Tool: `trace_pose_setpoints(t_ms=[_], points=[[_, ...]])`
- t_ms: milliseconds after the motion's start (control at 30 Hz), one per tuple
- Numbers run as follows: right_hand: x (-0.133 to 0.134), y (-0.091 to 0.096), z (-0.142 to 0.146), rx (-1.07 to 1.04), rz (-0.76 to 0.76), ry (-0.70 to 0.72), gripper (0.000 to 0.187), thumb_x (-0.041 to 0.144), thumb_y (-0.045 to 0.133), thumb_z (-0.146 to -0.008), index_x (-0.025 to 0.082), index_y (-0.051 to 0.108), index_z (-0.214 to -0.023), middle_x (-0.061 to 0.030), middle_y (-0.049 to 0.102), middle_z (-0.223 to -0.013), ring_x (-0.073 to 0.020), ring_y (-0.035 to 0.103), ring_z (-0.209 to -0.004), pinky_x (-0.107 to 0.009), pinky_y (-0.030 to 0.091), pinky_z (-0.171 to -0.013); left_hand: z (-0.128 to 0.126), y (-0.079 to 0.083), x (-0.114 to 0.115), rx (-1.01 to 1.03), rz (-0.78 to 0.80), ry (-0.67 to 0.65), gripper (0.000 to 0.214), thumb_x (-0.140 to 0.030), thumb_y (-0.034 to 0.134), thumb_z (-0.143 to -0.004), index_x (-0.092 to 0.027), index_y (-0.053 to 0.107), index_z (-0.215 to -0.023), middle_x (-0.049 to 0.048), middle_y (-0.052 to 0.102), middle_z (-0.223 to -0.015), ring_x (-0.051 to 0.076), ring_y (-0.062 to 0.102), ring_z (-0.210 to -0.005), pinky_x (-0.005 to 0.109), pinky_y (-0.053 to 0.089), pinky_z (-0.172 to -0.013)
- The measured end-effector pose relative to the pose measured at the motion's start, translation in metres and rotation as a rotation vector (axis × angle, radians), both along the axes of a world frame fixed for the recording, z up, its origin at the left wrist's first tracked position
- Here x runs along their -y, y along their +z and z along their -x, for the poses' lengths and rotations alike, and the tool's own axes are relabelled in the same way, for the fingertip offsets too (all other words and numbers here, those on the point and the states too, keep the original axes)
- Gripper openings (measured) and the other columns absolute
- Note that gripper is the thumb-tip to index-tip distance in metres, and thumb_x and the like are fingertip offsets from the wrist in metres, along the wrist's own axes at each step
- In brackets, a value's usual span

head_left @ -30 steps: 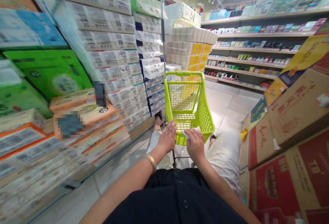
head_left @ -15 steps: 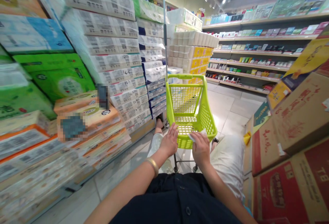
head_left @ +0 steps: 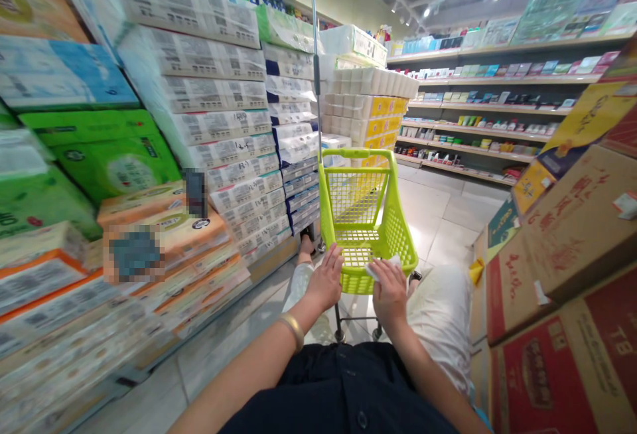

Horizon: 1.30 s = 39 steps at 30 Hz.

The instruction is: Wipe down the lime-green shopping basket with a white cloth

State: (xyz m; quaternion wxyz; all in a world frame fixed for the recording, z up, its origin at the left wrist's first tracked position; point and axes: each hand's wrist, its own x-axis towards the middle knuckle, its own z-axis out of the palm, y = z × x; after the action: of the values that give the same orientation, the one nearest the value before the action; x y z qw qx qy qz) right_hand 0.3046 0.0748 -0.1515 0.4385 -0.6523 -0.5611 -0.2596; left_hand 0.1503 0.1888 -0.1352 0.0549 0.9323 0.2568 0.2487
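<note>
A small lime-green shopping cart (head_left: pixel 393 228) stands in the aisle right in front of me, its basket bare inside. My left hand (head_left: pixel 326 281) grips the near rim of the cart, fingers curled over it; a gold bangle sits on that wrist. My right hand (head_left: pixel 391 291) rests on the same rim to the right, fingers folded over a small white slip of paper (head_left: pixel 383 268) pressed against the cart. A thin metal pole (head_left: pixel 314 69) rises from the cart's far left corner.
Stacked packs of tissue and toilet paper (head_left: pixel 213 129) wall the left side. Red and brown cardboard boxes (head_left: pixel 572 275) crowd the right. Shelves of small goods (head_left: pixel 497 115) run along the back. Pale tiled floor (head_left: pixel 438 208) lies beyond the cart.
The view has drifted slightly; the cart and both hands sit a little lower in the picture. Both hands keep the same hold on the cart's rim.
</note>
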Motion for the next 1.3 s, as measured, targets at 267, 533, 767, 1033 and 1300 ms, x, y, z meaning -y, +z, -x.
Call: trace_pose_setpoints(t_ms=[267,533,767,1033,1300], points=[[0.009,0.001,-0.021,0.004,0.010,-0.029,0.042,0.009,0.040,-0.088,0.023,0.065,-0.117,-0.0042,0.069,-0.117,-0.0197,0.057,-0.117,-0.041,0.033,-0.109,0.005,0.000,-0.006,-0.011,-0.040,-0.013,0.063,-0.001,0.048,-0.068,-0.016,0.042,-0.129,0.0137,0.040,-0.148,0.025,0.013,-0.149,0.046,0.034,-0.114],[0.000,0.005,0.000,-0.019,-0.003,-0.005,0.040,0.007,0.040,-0.086,0.022,0.065,-0.113,-0.0043,0.070,-0.115,-0.0200,0.058,-0.114,-0.041,0.031,-0.108,0.001,-0.003,-0.004,0.009,-0.031,0.002,0.061,-0.002,0.047,-0.066,-0.013,0.042,-0.126,0.0148,0.036,-0.149,0.026,0.011,-0.149,0.046,0.034,-0.114],[0.008,0.008,-0.023,0.004,0.036,0.011,0.037,0.009,0.042,-0.088,0.022,0.063,-0.115,-0.0041,0.069,-0.113,-0.0190,0.058,-0.111,-0.038,0.033,-0.106,0.006,-0.002,-0.008,-0.018,-0.061,-0.009,0.059,0.000,0.047,-0.067,-0.015,0.044,-0.124,0.0138,0.040,-0.147,0.027,0.016,-0.148,0.046,0.037,-0.113],[0.002,0.006,-0.014,-0.064,-0.035,-0.043,0.034,0.009,0.041,-0.086,0.020,0.065,-0.108,-0.0058,0.070,-0.107,-0.0203,0.059,-0.107,-0.040,0.032,-0.107,0.000,-0.002,-0.002,0.026,-0.019,0.007,0.064,0.000,0.047,-0.065,-0.015,0.042,-0.128,0.0133,0.037,-0.150,0.025,0.012,-0.149,0.046,0.034,-0.115],[0.004,0.011,-0.018,0.008,0.034,0.052,0.037,0.008,0.043,-0.086,0.023,0.064,-0.113,-0.0036,0.070,-0.108,-0.0200,0.058,-0.107,-0.038,0.034,-0.103,0.006,-0.004,-0.009,-0.001,-0.043,-0.014,0.062,0.000,0.046,-0.067,-0.014,0.044,-0.126,0.0136,0.039,-0.149,0.025,0.016,-0.148,0.046,0.035,-0.115]])
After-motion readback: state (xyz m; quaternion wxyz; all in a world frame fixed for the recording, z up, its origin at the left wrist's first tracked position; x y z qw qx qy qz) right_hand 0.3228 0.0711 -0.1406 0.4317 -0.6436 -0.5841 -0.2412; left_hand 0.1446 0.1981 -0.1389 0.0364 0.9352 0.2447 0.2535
